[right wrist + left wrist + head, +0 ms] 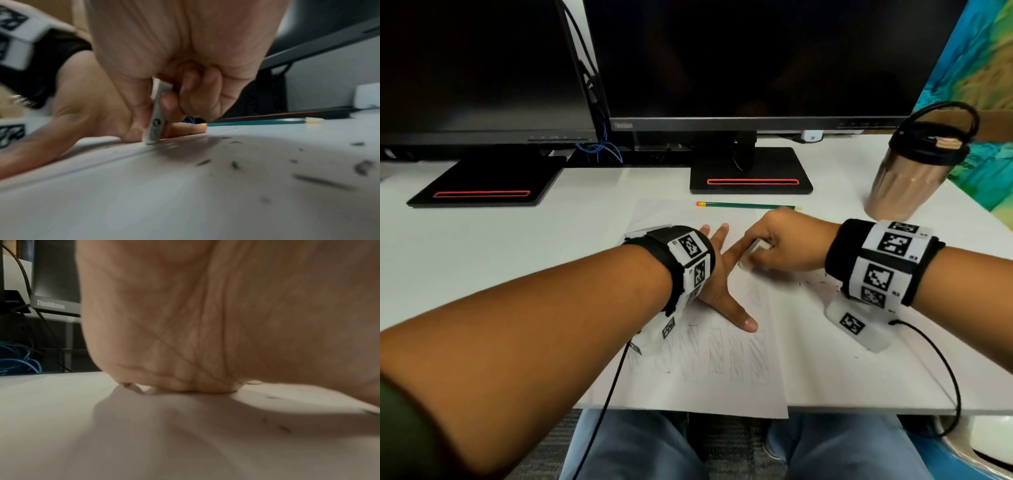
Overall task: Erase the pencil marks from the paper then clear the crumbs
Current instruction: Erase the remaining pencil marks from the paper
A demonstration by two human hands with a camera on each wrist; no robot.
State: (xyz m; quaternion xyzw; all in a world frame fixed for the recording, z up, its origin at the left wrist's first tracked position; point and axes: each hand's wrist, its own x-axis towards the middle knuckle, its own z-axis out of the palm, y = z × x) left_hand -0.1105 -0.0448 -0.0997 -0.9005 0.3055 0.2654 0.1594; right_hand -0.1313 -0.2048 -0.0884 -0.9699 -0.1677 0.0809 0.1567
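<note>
Head view: left hand (717, 274) spread flat, fingers straight, pressing down on the paper (688, 390) at dead centre of the white desk (500, 246). Right hand (787, 240) at about 2 o'clock from it, pinching a white eraser (751, 251), tip down on the sheet. Crumbs (822, 281) scattered at 3 o'clock, off the paper's edge. Green pencil (748, 205) up at 12.

Left wrist view: just palm (205, 321) pressed on paper.

Right wrist view: thumb and fingers (170, 100) clamped round the eraser (156, 123), crumbs (362, 167) over at 3 o'clock.
</note>
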